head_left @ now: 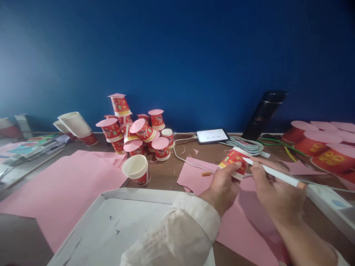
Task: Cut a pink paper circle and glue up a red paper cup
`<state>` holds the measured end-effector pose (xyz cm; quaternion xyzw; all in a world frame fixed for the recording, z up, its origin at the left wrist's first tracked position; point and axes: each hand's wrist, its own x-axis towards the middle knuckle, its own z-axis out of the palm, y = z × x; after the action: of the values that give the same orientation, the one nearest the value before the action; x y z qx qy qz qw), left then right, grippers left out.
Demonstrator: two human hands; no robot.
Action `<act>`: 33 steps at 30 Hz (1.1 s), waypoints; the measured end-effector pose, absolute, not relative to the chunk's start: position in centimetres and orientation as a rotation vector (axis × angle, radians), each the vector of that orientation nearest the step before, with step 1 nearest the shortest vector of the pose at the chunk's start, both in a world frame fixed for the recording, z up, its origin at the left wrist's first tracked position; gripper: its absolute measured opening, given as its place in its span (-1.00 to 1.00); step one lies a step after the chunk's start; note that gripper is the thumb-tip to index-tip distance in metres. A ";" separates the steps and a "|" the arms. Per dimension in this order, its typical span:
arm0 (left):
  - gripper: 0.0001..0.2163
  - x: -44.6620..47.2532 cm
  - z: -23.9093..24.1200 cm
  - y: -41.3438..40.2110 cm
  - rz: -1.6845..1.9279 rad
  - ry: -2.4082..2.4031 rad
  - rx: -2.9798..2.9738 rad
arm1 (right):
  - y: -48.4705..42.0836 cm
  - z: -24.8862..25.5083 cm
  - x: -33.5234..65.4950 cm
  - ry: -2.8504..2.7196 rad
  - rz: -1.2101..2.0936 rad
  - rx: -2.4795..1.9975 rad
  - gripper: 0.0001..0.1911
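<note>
My left hand (222, 184) is wrapped round a small red paper cup (234, 159), held on its side above a pink paper sheet (194, 173). My right hand (273, 192) grips a white pen (277, 175) with an orange end, its tip touching the cup near the rim. A white sleeve covers my left forearm. A small orange pen cap (205, 173) lies on the pink sheet just left of my left hand.
A pile of red cups capped with pink discs (135, 131) stands at centre left, an open cup (136, 169) in front. A large pink sheet (63, 188), white tray (111, 225), phone (212, 135), cables (246, 145), black flask (263, 112), more capped cups (318, 144) at the right.
</note>
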<state>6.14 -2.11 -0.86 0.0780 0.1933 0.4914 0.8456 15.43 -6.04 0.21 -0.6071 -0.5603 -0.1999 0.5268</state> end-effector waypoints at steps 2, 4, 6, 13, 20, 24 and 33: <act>-0.80 6.1 -0.7 -2.1 1.030 0.414 0.143 | -6.1 0.2 15.5 -1.341 -0.448 -1.458 -0.76; -0.81 6.1 -0.7 -2.1 1.033 0.421 0.134 | -6.1 0.2 15.5 -1.337 -0.439 -1.479 -0.77; -0.83 6.1 -0.7 -2.0 1.037 0.421 0.141 | -6.1 0.2 15.5 -1.341 -0.444 -1.483 -0.77; -0.88 6.2 -0.9 -1.9 1.029 0.414 0.103 | -6.1 0.3 15.4 -1.332 -0.442 -1.464 -0.78; -0.86 6.1 -0.8 -1.9 1.016 0.439 0.071 | -6.1 0.2 15.6 -1.338 -0.495 -1.479 -0.78; -0.88 6.1 -0.8 -1.8 1.011 0.456 0.073 | -6.1 0.2 15.7 -1.332 -0.486 -1.494 -0.77; -0.83 6.2 -1.0 -1.8 1.025 0.453 0.069 | -6.2 0.2 15.7 -1.316 -0.478 -1.513 -0.75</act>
<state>6.21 -1.79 -1.01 0.0328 0.2146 0.4859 0.8466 15.71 -6.18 0.19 -0.6296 -0.5475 -0.1991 0.5140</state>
